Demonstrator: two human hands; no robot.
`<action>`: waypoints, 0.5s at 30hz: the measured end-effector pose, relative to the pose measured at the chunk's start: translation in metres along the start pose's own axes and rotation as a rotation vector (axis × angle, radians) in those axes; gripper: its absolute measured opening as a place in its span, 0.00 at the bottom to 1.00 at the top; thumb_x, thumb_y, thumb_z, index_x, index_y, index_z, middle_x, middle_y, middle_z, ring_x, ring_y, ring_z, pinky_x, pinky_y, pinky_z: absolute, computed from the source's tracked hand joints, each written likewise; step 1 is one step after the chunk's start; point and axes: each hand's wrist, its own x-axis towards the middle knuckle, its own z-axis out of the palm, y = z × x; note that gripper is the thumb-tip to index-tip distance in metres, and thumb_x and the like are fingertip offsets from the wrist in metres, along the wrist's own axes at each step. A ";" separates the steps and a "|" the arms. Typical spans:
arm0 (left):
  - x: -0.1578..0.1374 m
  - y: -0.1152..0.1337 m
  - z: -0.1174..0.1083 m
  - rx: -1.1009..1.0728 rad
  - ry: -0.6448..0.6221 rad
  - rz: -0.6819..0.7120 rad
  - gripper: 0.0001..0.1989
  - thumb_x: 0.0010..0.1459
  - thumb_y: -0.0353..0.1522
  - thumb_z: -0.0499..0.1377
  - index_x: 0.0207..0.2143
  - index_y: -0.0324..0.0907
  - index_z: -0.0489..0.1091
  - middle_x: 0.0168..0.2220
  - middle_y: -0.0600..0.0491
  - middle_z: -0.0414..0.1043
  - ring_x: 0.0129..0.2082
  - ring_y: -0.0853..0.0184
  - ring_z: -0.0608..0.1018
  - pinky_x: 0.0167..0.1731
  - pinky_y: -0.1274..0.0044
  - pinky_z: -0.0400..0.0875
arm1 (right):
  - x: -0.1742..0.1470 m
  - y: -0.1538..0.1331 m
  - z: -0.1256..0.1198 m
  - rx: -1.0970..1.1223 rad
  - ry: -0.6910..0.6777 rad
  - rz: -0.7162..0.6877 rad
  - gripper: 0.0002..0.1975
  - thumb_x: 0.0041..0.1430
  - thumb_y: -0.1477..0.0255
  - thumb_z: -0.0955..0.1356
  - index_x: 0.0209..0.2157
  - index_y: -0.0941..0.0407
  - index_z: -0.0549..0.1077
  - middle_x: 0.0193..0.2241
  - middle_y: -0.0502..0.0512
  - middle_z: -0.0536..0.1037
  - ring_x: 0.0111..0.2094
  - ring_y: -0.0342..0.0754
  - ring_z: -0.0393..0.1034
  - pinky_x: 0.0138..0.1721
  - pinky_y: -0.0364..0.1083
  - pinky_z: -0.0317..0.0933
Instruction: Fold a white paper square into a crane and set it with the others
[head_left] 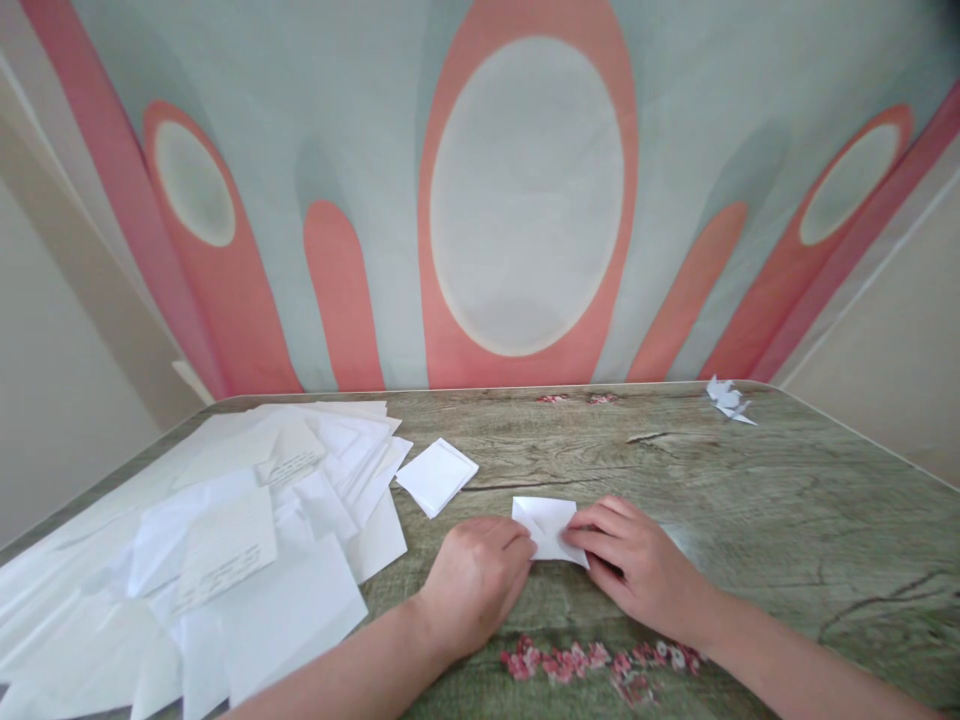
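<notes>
A small piece of white folded paper (546, 513) lies on the wood-patterned table, with diagonal crease lines showing on its face. My left hand (480, 575) is closed at its left edge, fingers curled and their tips partly hidden. On the opposite side, my right hand (637, 555) pinches the right edge between thumb and fingers. Just beyond my left hand rests a small stack of white paper squares (437, 477), apart from the paper I hold.
Many loose white sheets (292, 600) spread in an overlapping pile over the left of the table (787, 520). A small folded paper figure (726, 398) sits at the far right corner. Behind the table's back edge stands a patterned backdrop (397, 200).
</notes>
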 end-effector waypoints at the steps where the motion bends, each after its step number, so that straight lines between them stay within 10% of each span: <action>1: 0.000 -0.001 0.000 0.001 0.002 0.012 0.08 0.57 0.27 0.50 0.33 0.40 0.69 0.31 0.51 0.71 0.34 0.66 0.74 0.38 0.75 0.68 | -0.001 0.001 0.001 0.012 0.000 0.007 0.15 0.55 0.81 0.62 0.42 0.54 0.72 0.37 0.56 0.73 0.38 0.49 0.64 0.39 0.50 0.61; 9: 0.000 -0.003 0.000 -0.063 -0.012 -0.004 0.10 0.58 0.26 0.49 0.35 0.41 0.70 0.31 0.50 0.73 0.34 0.65 0.75 0.37 0.75 0.68 | 0.001 -0.006 -0.003 0.027 -0.044 0.069 0.12 0.54 0.75 0.65 0.42 0.53 0.72 0.38 0.56 0.72 0.39 0.50 0.64 0.40 0.51 0.59; 15: 0.001 -0.003 0.000 -0.290 0.010 -0.265 0.10 0.59 0.29 0.50 0.38 0.45 0.71 0.33 0.54 0.75 0.32 0.68 0.76 0.33 0.78 0.68 | 0.004 -0.003 -0.006 0.158 -0.059 0.123 0.10 0.61 0.70 0.61 0.33 0.52 0.75 0.35 0.54 0.73 0.38 0.47 0.65 0.40 0.47 0.58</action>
